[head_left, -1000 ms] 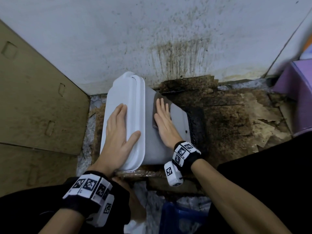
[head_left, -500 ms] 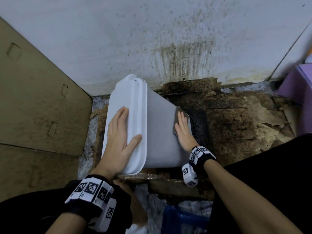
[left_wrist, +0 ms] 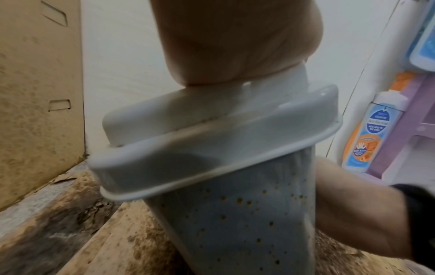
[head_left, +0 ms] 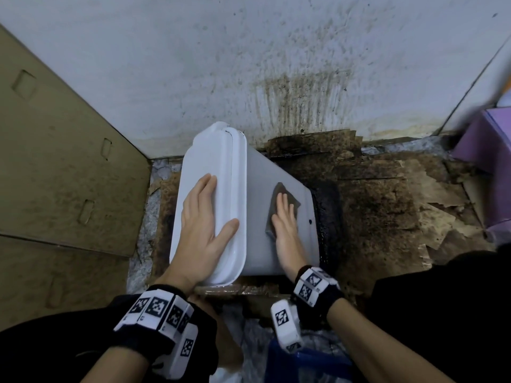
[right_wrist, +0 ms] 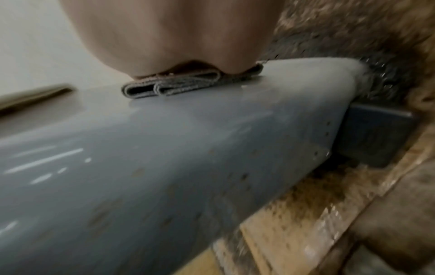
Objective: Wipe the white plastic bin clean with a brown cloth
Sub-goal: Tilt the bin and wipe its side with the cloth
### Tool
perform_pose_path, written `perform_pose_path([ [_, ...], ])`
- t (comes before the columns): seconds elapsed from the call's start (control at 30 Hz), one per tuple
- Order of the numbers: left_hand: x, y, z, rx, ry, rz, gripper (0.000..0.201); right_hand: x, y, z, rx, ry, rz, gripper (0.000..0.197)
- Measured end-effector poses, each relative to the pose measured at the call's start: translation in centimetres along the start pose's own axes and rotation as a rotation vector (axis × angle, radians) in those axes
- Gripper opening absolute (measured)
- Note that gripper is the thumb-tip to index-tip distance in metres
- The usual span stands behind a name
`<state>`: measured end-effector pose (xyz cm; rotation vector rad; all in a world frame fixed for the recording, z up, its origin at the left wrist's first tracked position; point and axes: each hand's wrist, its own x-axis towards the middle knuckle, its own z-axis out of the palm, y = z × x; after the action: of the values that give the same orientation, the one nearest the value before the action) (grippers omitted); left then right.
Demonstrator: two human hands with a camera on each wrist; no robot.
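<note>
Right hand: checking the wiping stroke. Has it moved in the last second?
Yes. The right hand with the cloth slid along the bin side, away from the lid rim toward its base.

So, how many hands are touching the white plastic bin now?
2. The left hand lies flat on the lid of the white plastic bin; the right hand presses the folded brown cloth on the bin's side.
</note>
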<state>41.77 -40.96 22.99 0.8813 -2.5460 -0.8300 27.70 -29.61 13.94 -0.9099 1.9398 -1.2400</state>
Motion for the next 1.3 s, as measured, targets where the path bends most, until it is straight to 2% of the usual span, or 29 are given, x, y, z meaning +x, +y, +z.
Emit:
perform_pose_path([
  [0.13,-0.1,-0.3,-0.1,-0.002,0.006,0.004,0.081,-2.7,-3.5,2.2,0.251,0.04,0.002,0.054],
  [0.27,-0.1,-0.3,0.0,0.006,0.008,0.008,0.082,-3.2,-2.5,2.5,0.212,0.109,-0.087,0.05],
  [0.37,0.0,-0.3,-0.1,-0.013,0.012,0.001,0.082,-3.2,1.0,1.9,0.084,0.108,-0.137,0.051],
  [0.5,-0.1,-0.6,-0.2,-0.027,0.021,0.002,0.082,-3.3,6.2,1.2,0.072,0.127,0.03,0.049],
  [0.57,-0.1,-0.6,-0.2,-0.031,0.016,0.001,0.083,-3.0,7.4,1.0,0.184,0.161,0.176,0.048],
  [0.63,-0.1,-0.5,-0.2,-0.031,0.012,0.0,0.084,-2.7,7.5,0.7,0.265,0.194,0.258,0.05],
  [0.87,-0.1,-0.8,-0.4,-0.026,0.021,-0.015,0.084,-1.4,5.2,1.5,0.256,0.176,0.358,0.052],
  [0.97,-0.2,-0.8,-0.4,-0.016,0.018,-0.016,0.084,-2.5,2.2,1.9,0.158,0.132,0.279,0.047],
  [1.07,0.0,-0.7,-0.2,-0.009,0.015,-0.006,0.085,-4.5,-1.3,2.7,0.253,0.172,0.202,0.051],
  [1.17,0.0,-0.8,-0.1,-0.002,0.02,-0.002,0.085,-6.0,-4.1,3.6,0.336,0.126,0.123,0.056],
  [1.23,-0.1,-0.9,-0.2,-0.007,0.022,-0.007,0.085,-6.5,-5.0,3.7,0.348,0.084,0.07,0.056],
  [1.3,-0.1,-1.1,-0.3,-0.007,0.026,-0.008,0.085,-6.7,-5.0,3.5,0.301,0.102,0.031,0.053],
])
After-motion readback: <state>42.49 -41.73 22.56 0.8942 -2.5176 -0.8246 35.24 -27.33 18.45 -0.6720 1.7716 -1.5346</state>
